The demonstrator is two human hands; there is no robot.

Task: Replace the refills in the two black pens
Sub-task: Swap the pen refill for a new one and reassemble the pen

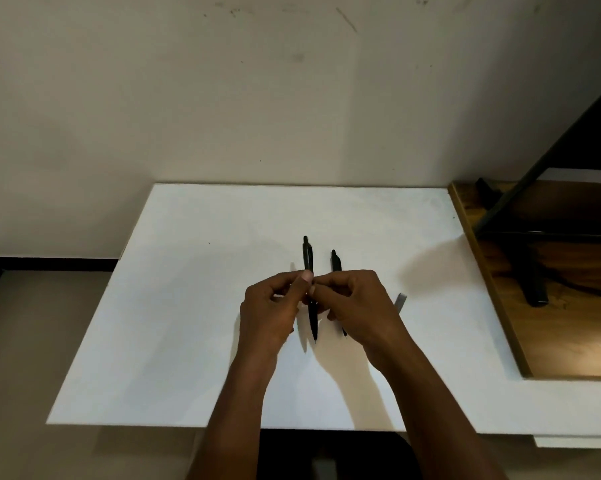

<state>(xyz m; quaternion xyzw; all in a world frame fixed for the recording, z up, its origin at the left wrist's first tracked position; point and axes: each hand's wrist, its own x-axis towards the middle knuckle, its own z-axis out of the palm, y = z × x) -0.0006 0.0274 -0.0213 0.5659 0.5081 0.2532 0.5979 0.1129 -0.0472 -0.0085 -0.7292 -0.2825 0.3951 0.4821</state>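
Observation:
Two black pens are over the white table (174, 306), both pointing tip toward me. The left pen (308, 254) is pinched at its middle by the fingertips of my left hand (271, 310) and my right hand (359, 306), which meet around its barrel. Its tip casts a shadow on the table beside it. The right pen (335, 260) lies just to the right, and my right hand hides its middle. A small grey strip (400, 302) pokes out past my right hand; I cannot tell what it is.
A brown wooden surface (569, 341) adjoins the table on the right, with a black metal stand (534, 285) on it. A pale wall (257, 98) rises behind the table. A dark seat (326, 455) sits below the near edge.

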